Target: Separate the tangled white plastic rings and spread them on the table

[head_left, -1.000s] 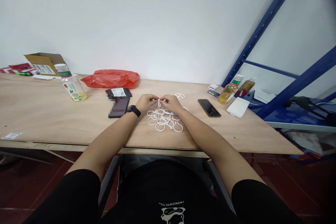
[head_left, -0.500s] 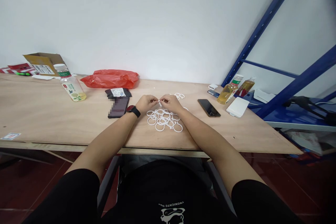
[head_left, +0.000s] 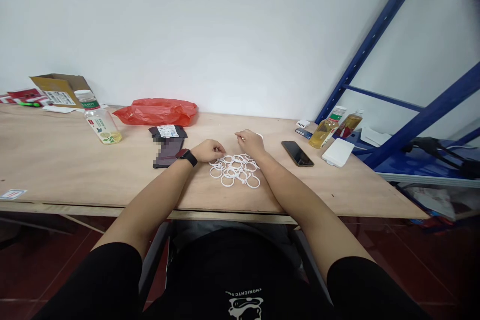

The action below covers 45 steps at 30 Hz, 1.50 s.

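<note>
A pile of several white plastic rings [head_left: 236, 170] lies on the plywood table [head_left: 75, 170] in front of me. My left hand [head_left: 211, 150], with a black watch on its wrist, rests at the pile's left edge with its fingers curled in; what they hold is hidden. My right hand [head_left: 250, 143] is just behind the pile, fingers pinched together over a smaller cluster of white rings [head_left: 260, 136], which it mostly covers. Whether it grips one I cannot make out.
Left of my hands lie a dark packet [head_left: 168, 147], a red plastic bag [head_left: 156, 111], a drink bottle [head_left: 98, 122] and a cardboard box [head_left: 60, 89]. To the right are a black phone [head_left: 298, 153], a white power bank [head_left: 338, 152], two bottles [head_left: 325, 132] and a blue rack [head_left: 397, 135].
My hands, which held a small white piece between them above the pile, have parted. The left dropped to the pile's left edge; the right moved back toward the far rings.
</note>
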Each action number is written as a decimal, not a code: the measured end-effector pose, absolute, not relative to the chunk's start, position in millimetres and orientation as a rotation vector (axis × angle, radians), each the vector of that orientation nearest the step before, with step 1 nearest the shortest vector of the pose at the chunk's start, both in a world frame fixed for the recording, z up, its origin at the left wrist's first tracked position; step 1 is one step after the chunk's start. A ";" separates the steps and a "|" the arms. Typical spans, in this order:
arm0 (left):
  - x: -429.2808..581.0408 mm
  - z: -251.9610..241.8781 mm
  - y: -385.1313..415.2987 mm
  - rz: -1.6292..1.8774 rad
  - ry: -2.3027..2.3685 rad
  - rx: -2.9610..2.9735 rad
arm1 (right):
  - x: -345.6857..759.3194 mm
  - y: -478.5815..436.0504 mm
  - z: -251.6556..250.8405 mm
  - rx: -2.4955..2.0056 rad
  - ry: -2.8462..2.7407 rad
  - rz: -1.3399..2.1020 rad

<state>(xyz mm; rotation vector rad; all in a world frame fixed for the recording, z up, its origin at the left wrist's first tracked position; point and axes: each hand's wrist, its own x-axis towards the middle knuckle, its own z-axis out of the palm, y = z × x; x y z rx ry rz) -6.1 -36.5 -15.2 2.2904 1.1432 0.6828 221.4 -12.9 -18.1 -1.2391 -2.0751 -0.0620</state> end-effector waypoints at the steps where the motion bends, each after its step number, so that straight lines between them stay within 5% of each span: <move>1: -6.6 -15.2 -37.0 0.629 1.129 2.291 | 225.5 -11.2 -18.4 -1.297 -2.056 -0.076; 8: -3.3 -15.7 -38.6 0.583 1.126 2.213 | 229.6 -10.0 -16.4 -1.211 -2.007 0.064; 17: -0.7 -18.1 -32.6 1.129 1.093 2.084 | 205.5 -25.6 -14.7 -0.890 -2.200 0.246; 45: 8.1 -16.1 -36.1 1.292 1.138 2.335 | 198.6 -29.5 -17.2 -0.972 -2.081 0.118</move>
